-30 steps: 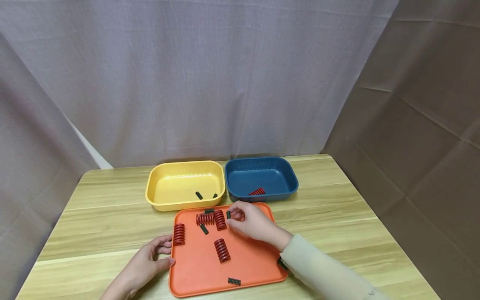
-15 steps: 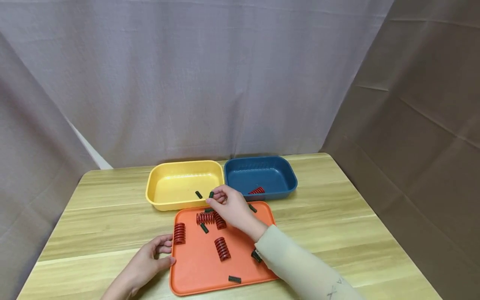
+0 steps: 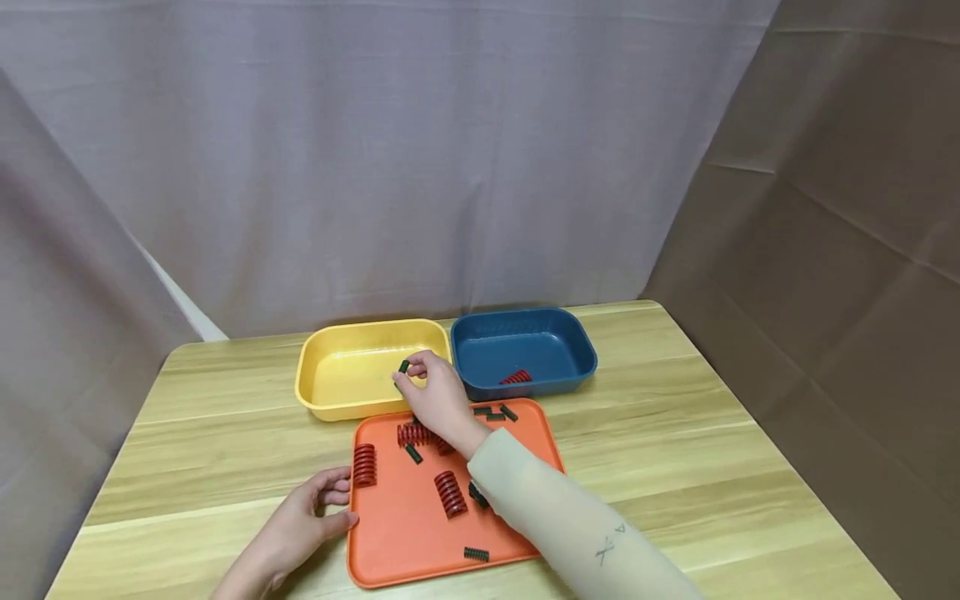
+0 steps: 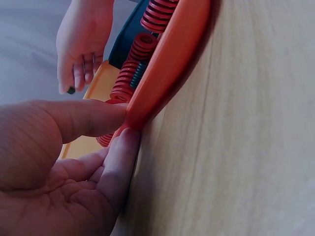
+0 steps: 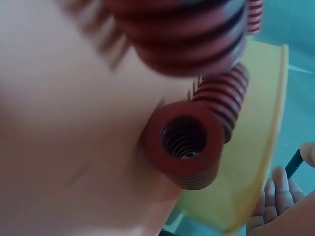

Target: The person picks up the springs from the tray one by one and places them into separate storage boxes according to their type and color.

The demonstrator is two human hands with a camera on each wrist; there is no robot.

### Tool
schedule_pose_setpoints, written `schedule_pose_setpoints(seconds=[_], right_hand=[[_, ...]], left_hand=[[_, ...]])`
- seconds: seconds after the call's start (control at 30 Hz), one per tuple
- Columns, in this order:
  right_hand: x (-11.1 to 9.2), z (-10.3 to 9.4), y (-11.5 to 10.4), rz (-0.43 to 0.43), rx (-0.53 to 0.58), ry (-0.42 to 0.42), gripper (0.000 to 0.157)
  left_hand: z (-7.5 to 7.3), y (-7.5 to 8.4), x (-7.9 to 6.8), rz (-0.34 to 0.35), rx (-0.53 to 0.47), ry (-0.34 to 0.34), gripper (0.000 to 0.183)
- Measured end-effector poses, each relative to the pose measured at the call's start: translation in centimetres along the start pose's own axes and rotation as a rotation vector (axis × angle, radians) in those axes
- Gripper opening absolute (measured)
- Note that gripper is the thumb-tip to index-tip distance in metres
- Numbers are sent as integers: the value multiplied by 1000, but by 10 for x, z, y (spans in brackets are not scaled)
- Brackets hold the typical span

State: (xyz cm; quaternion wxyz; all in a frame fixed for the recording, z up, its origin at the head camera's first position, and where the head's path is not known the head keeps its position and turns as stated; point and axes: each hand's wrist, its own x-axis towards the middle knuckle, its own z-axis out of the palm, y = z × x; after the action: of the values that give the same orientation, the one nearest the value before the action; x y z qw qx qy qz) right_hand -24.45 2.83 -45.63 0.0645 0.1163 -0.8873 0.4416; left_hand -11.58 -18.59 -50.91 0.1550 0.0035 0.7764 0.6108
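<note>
My right hand [image 3: 438, 402] pinches a small dark green spring [image 3: 403, 367] between thumb and fingertips, over the right part of the yellow bin [image 3: 337, 412]. The same spring [image 5: 294, 164] shows at the right edge of the right wrist view. At the orange tray [image 3: 405, 533], my left hand [image 3: 303, 518] grips the left rim, thumb above and fingers beneath in the left wrist view. Larger red springs [image 3: 450, 494] and small dark green springs [image 3: 476, 553] lie on the tray. My right hand and forearm hide some of them.
Behind the tray's right half, beside the yellow bin, stands a blue bin [image 3: 540, 387] with a red spring [image 3: 517, 377] inside. All stand on a wooden table [image 3: 675, 467]. A grey curtain [image 3: 375, 167] hangs behind it.
My right hand has carried the green spring from the tray's upper part leftward and away from me, over the yellow bin. My left hand keeps its grip on the tray's rim.
</note>
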Motion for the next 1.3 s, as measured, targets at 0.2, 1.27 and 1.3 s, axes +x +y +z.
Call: schedule_pose_setpoints(seconds=[0.2,1.27,1.3], right_hand=[[15,9,6,16,-62,-31,38],[-6,-42,13,-114,21,-238,51],[-9,-47,12,-118,21,-256,51]], left_hand=[[0,-1,-1,27,-20,4,64],[0,-1,2,4,-8,7,66],[-1,-1,2,1,-5,8,66]])
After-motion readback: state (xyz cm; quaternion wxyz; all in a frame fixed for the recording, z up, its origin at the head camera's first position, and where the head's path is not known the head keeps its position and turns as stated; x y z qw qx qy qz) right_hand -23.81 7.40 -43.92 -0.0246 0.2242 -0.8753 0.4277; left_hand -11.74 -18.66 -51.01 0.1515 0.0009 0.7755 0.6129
